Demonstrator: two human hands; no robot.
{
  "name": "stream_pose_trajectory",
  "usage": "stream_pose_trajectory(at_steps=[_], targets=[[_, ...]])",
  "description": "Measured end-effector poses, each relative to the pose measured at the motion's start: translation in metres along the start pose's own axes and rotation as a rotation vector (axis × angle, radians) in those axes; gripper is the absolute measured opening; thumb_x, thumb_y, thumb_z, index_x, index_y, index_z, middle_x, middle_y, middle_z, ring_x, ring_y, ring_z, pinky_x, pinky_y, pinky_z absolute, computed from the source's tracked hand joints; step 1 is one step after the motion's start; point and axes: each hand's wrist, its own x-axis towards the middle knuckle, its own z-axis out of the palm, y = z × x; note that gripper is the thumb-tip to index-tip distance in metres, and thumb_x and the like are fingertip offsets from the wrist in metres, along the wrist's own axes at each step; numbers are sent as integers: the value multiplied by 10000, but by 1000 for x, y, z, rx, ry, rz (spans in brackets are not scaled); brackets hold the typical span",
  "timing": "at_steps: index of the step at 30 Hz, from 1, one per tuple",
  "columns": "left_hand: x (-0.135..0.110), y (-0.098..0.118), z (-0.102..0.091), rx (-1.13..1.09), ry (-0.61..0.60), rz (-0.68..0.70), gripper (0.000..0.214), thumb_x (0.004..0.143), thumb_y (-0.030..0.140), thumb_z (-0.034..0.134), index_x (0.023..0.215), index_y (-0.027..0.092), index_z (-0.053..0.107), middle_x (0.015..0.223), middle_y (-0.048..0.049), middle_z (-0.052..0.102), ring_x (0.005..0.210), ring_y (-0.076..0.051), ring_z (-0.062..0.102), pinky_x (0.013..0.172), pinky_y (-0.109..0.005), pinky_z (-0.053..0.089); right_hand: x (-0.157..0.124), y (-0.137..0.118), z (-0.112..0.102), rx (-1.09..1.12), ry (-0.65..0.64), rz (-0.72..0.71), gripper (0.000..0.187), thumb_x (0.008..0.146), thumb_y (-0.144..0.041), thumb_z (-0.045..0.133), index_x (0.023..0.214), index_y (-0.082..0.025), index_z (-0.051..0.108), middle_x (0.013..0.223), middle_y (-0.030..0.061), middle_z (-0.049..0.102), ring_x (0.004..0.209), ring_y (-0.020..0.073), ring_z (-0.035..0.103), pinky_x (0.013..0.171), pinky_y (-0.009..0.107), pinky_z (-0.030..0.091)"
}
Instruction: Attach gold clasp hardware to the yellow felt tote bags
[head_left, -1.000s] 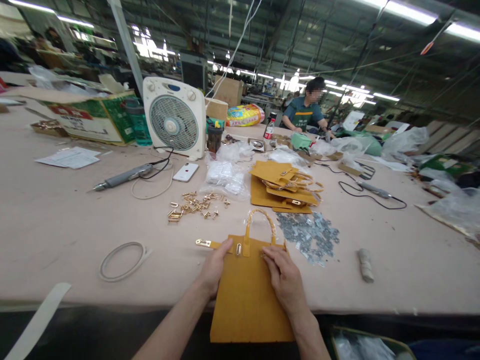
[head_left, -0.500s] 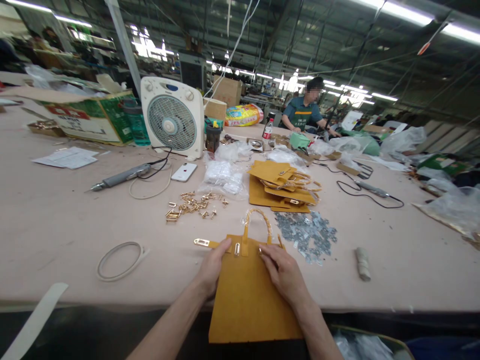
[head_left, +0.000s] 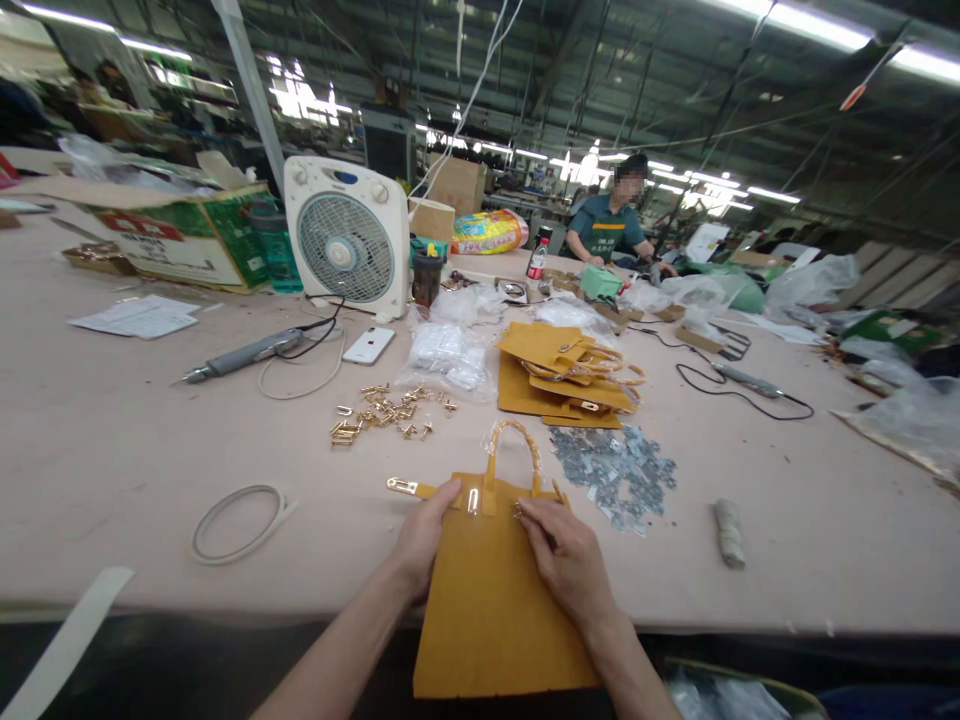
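Note:
A mustard-yellow handbag panel (head_left: 495,610) with a looped handle (head_left: 517,432) overhangs the table's front edge. My left hand (head_left: 424,530) is closed on its upper left edge, thumb on top. Beside that thumb a gold metal fitting (head_left: 473,501) sits on the panel, and a strap with a gold end plate (head_left: 403,486) sticks out to the left. My right hand (head_left: 566,550) pinches a small gold fitting (head_left: 517,509) against the upper right of the panel, partly hidden by the fingers. Gold fittings (head_left: 386,412) and thin grey metal plates (head_left: 619,475) lie in loose piles beyond.
Stacked yellow bag pieces (head_left: 555,390) lie behind the plates. Left are a fan (head_left: 345,240), an electric screwdriver (head_left: 247,355), a phone (head_left: 369,345) and a tape roll (head_left: 236,525). Another screwdriver (head_left: 750,380) and a rolled cloth-like bundle (head_left: 728,535) are right. A co-worker (head_left: 607,225) sits across.
My right hand's fingertips have shifted slightly, and more of the small gold fitting shows between them. My left hand keeps its hold on the panel. The view has moved a little.

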Motion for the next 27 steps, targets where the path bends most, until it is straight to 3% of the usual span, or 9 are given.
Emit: stream_pose_trajectory(at_steps=[9,17,27], targets=[[0,-1,2,11,23,77,371,962,337,580,1187,75,714,971,-177,820,870,-340,805,788,-435,656,7,-1,-5,45,-48,-35,276,1016,-171,577,1217,-274,734,1132,55,789,1047,204,752,937,342,636],[-3,-2,3,8,-35,103,348,944,337,625,1195,111,712,989,-143,825,958,-331,797,872,-430,645,8,4,-6,47,-101,-50,308,1032,-173,548,1254,-274,736,1164,67,784,1075,205,748,964,357,636],[0,-4,0,67,-9,128,311,933,357,666,1147,135,706,1012,-130,824,961,-315,796,886,-417,639,6,-9,2,6,-39,35,257,1019,-178,565,1190,-251,743,1107,60,790,1021,207,748,922,349,630]])
